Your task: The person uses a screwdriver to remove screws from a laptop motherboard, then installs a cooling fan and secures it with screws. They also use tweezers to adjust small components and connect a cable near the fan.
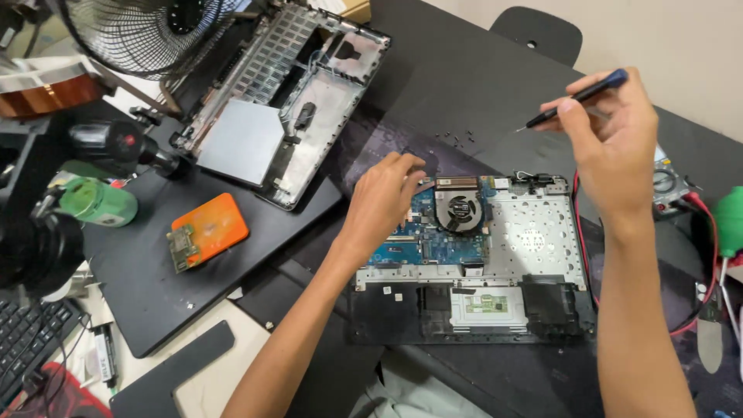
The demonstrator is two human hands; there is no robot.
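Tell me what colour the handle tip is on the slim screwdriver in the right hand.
Blue, on a black-shafted slim screwdriver; seen best in the head view.

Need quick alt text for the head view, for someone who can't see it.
Left hand rests on an opened laptop beside its fan; right hand holds a screwdriver above it. Removed cover lies upper left.

What you can't really make out here

My left hand [385,197] covers the opened laptop's [472,263] left board corner, so whatever my fingertips touch is hidden. The fan [147,31], keyboard [27,340] and green bottle [729,220] run off the edges; the loose screws [457,138] are too tiny to tell.
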